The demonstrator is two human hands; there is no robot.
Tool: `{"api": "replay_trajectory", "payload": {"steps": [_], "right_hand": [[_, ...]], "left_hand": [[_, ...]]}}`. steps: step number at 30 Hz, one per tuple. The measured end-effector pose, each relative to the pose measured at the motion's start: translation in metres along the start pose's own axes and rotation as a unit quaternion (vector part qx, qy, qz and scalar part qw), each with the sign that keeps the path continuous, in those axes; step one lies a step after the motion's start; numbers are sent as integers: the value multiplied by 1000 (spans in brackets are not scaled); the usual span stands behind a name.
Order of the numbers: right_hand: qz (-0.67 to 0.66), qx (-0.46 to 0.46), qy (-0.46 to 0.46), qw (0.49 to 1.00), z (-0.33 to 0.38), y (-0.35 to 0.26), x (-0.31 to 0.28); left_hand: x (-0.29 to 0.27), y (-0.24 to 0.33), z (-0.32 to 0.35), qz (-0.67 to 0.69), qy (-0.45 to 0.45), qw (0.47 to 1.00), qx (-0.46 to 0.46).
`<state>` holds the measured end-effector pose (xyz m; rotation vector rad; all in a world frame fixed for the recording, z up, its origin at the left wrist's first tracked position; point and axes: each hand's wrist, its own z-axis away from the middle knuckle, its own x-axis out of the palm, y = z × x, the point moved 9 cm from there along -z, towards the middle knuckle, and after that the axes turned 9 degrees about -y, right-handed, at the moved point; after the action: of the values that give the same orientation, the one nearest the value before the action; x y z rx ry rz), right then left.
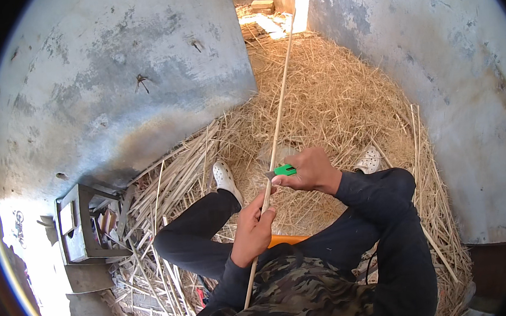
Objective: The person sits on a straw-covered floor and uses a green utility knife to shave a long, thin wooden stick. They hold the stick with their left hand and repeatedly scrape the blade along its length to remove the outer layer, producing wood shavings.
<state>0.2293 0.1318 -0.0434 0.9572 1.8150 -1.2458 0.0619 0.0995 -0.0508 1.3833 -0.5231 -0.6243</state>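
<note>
Head view, left hand [252,232] clenched round long stick [276,126], right hand [308,170] gripping green knife [284,170]

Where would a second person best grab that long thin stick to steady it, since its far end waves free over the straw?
Probably mid-shaft beyond the green-handled knife, coming from the side over the straw. The stick is bare and straight there; lower down the left hand wraps it and the right hand works the blade.

One head-worn fisheye camera looks steeply down, close over the person's lap and hands (edges bend outward), facing the straw-covered floor [343,97].
</note>
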Motion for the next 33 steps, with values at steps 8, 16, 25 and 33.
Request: {"api": "replay_trajectory", "payload": {"steps": [8,16,25,33], "right_hand": [[64,-3,62,996,-28,39,-44],[100,-63,109,987,-47,43,-56],[131,109,139,976,-71,155,-96],[139,346,141,917,-36,304,-188]], "left_hand": [[8,26,0,-47,-29,998,-33],[8,40,3,-77,-25,996,-33],[24,28,27,-68,-93,991,-64],[32,16,75,-118,-187,972,-80]]}}
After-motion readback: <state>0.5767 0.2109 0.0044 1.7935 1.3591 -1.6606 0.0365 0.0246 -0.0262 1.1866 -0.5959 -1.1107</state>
